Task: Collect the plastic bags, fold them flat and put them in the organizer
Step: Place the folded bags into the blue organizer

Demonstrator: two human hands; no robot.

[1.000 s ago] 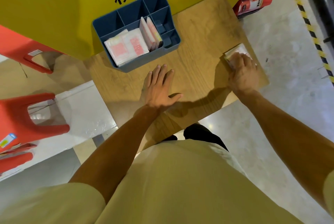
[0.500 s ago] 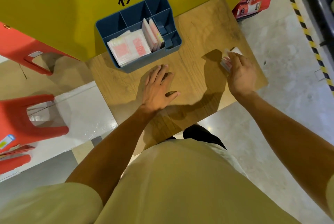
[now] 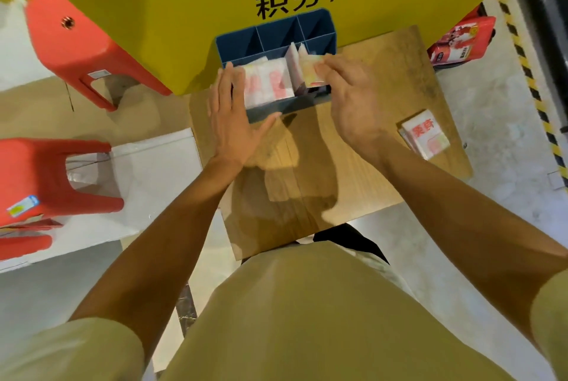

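Note:
A blue compartment organizer stands at the far edge of a small wooden table, against a yellow panel. Folded white-and-red plastic bags lie in its front left compartment, and others stand upright beside them. My right hand pinches a folded bag over the organizer's front right compartment. With straight fingers, my left hand touches the organizer's left front corner. A small stack of folded bags lies on the table's right side.
Red plastic stools stand to the left, one over a white slab. A red package sits on the floor at the right, near a black-and-yellow striped line. The yellow panel rises behind the table.
My right hand lifted one folded bag off the stack at the table's right edge and carried it to the organizer. My left hand left the tabletop and reached the organizer's corner.

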